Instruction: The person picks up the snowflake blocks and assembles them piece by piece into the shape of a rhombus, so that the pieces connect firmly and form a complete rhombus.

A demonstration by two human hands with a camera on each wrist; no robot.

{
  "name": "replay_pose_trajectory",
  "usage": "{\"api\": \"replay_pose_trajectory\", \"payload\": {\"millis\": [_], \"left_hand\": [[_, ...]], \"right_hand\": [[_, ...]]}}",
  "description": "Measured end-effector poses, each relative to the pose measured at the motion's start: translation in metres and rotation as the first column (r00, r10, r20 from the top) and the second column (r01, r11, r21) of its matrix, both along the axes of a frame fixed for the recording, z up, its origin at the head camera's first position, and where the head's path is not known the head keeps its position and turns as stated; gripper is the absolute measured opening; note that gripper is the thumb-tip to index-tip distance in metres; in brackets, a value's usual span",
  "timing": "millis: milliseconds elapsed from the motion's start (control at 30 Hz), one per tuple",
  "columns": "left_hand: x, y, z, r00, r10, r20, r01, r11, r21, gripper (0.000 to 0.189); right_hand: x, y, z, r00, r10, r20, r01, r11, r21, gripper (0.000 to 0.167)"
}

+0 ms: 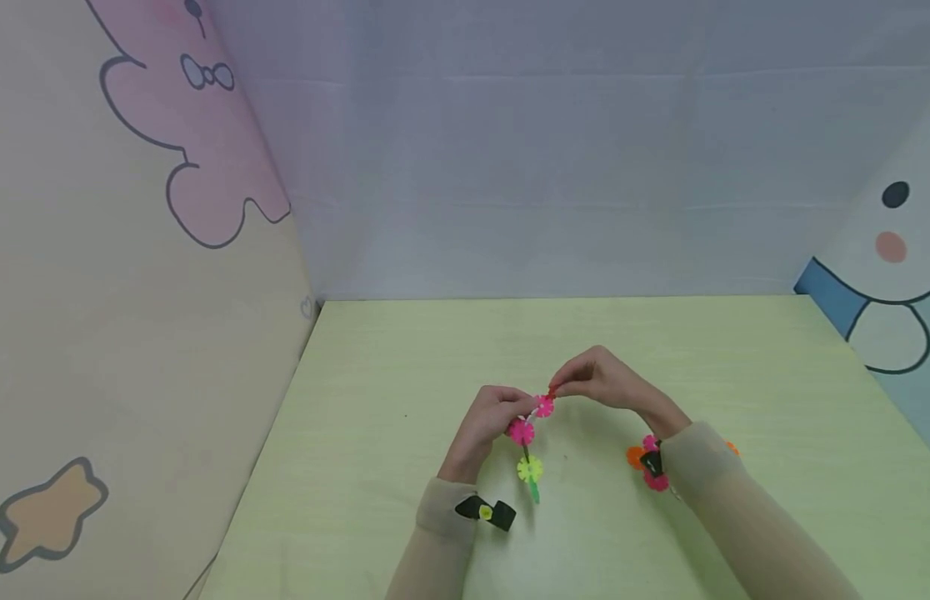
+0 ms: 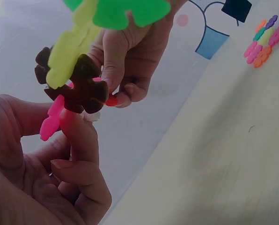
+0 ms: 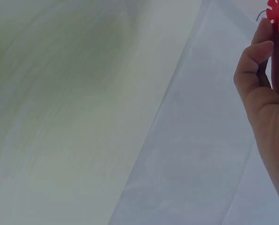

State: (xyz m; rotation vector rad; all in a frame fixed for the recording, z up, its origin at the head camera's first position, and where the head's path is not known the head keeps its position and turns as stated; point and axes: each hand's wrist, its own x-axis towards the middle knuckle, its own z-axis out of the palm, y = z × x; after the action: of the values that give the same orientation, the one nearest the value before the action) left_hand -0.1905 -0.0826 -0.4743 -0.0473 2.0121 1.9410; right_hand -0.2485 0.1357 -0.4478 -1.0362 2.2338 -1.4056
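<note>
A chain of interlocking plastic snowflake discs hangs between the hands: a green disc [image 2: 130, 11], a yellow disc [image 1: 530, 468], a brown disc [image 2: 90, 91], a pink disc [image 1: 521, 432], a white one partly hidden by fingers, and another pink disc [image 1: 544, 406]. My left hand [image 1: 497, 417] pinches the chain around its white and pink discs, and the green end dangles toward the table. From the upper right, my right hand [image 1: 603, 379] pinches a red disc [image 3: 276, 13] between thumb and index finger, right at the edge of the upper pink disc.
Loose snowflake discs in several colours [image 2: 266, 40] lie on the pale green table [image 1: 375, 350], partly under the right forearm in the head view. An orange disc [image 1: 636, 457] shows at their left side. Printed cloth walls [image 1: 510, 167] stand behind and at the sides.
</note>
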Motion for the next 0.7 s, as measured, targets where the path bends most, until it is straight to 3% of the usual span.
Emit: {"api": "replay_pose_trajectory", "payload": {"millis": [167, 333, 700], "left_hand": [[0.0010, 0.0005, 0.0006, 1.000, 0.012, 0.023, -0.012, 1.000, -0.013, 0.015], [0.0008, 0.0005, -0.0008, 1.000, 0.018, 0.025, -0.018, 1.000, -0.017, 0.016], [-0.0017, -0.0038, -0.0020, 0.998, -0.065, 0.000, 0.065, 0.997, -0.029, 0.020]], "right_hand": [[-0.0007, -0.0022, 0.0028, 1.000, 0.026, -0.017, -0.026, 0.999, 0.023, 0.011], [0.0005, -0.0034, 0.0005, 1.000, 0.029, 0.011, -0.029, 0.999, -0.018, 0.012], [0.0053, -0.0051, -0.0043, 0.997, -0.022, 0.077, 0.026, 0.999, -0.045, 0.017]]}}
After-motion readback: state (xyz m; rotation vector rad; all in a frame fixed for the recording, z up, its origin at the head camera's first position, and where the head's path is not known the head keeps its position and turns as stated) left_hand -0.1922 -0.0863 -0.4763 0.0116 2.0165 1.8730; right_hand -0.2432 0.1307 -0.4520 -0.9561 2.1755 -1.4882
